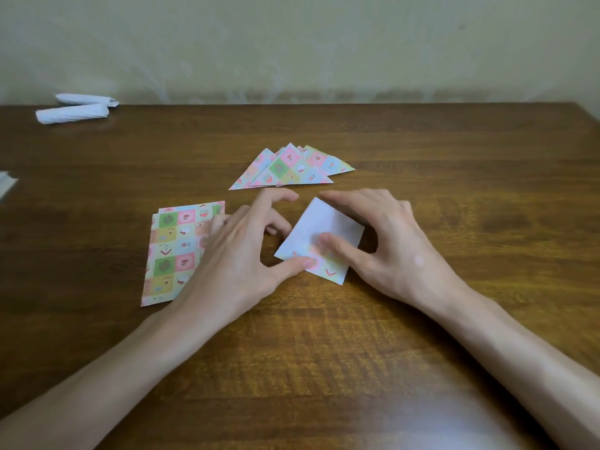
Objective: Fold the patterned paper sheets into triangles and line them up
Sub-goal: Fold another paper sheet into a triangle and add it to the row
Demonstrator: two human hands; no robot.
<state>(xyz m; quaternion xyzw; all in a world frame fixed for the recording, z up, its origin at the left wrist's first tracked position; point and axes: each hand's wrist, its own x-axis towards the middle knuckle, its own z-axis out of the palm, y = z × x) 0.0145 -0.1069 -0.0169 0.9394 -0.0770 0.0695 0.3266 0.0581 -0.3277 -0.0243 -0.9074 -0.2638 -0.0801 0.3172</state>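
**Head view: both hands on one white-side-up sheet, turned corner-on**

The right hand (389,251) holds the sheet (324,219). Its thumb lies on the white face and its fingers curve round the far right edge, with the forefinger reaching the far corner. The left hand (233,254) is arched and grips nothing; only its thumb tip touches the sheet's near left edge.

The sheet lies between the hands on the table (324,352), turned like a diamond. One corner points away from the person and the opposite one points towards them. That far-to-near diagonal probably decides the fold, and the right hand is better placed to make it.

A stack of flat sheets (172,248) lies partly under the left hand. The folded triangles (289,168) overlap in a fan just beyond both hands.
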